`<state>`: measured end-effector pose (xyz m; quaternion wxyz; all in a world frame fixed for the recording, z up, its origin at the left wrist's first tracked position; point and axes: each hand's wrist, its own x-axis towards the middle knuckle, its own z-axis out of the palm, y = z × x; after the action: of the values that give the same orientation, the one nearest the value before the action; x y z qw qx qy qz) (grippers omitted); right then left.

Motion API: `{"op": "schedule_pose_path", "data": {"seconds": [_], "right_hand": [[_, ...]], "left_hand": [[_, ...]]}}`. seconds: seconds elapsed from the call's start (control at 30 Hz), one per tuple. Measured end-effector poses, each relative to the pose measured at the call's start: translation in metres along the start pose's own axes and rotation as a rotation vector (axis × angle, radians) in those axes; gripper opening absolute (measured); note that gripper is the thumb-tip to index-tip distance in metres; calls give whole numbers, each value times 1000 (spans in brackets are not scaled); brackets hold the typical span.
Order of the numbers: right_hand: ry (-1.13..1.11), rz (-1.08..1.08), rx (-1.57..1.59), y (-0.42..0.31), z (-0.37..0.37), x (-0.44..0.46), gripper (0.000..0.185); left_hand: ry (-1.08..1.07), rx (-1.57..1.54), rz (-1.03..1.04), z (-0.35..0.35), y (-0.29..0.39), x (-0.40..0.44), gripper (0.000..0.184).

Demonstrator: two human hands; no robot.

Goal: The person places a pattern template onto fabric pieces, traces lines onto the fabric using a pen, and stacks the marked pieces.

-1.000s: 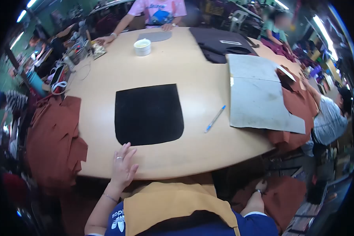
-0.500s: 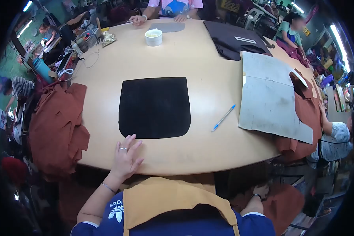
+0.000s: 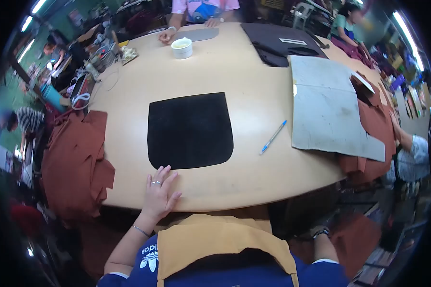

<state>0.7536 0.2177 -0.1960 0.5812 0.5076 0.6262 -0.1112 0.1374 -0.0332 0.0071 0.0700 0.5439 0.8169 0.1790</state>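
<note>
On the table in front of me lies a flat black panel with rounded lower corners. My left hand rests just below it, open with the fingers stretched; its fingertips are at the panel's lower left edge. My right hand is low beside my body, under the table edge, near reddish-brown fabric. It is dark there, and its fingers cannot be made out. A blue pen lies right of the black panel.
A grey pattern board covers reddish-brown fabric on the right. More reddish-brown fabric hangs over the left edge. Dark fabric and a white cup stand farther back. A person's hand is by a grey piece across the table.
My view has tilted slightly. My left hand stays by the black panel's lower edge. Across the table, the other person's hand has come a little nearer the cup.
</note>
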Motion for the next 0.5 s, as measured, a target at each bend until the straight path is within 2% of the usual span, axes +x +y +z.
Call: {"op": "schedule_pose_path", "data": {"seconds": [0.1, 0.23, 0.37, 0.4, 0.43, 0.47, 0.5], "right_hand": [[91, 283, 501, 35, 56, 46, 80], [109, 443, 925, 27, 24, 33, 89], [149, 712, 1302, 0, 16, -1, 98], [134, 767, 1342, 0, 19, -2, 112], [188, 901, 1380, -11, -5, -42, 104], [289, 898, 1452, -19, 1, -42, 95], [391, 930, 1363, -27, 5, -35, 79]], "left_hand": [[-3, -9, 1, -2, 3, 0, 53], [18, -14, 78, 0, 4, 1, 51], [55, 29, 200, 13, -14, 0, 51], [70, 41, 220, 15, -16, 1, 51], [48, 49, 236, 16, -15, 3, 52], [35, 65, 241, 15, -15, 4, 52], [31, 82, 239, 14, -16, 5, 52]]}}
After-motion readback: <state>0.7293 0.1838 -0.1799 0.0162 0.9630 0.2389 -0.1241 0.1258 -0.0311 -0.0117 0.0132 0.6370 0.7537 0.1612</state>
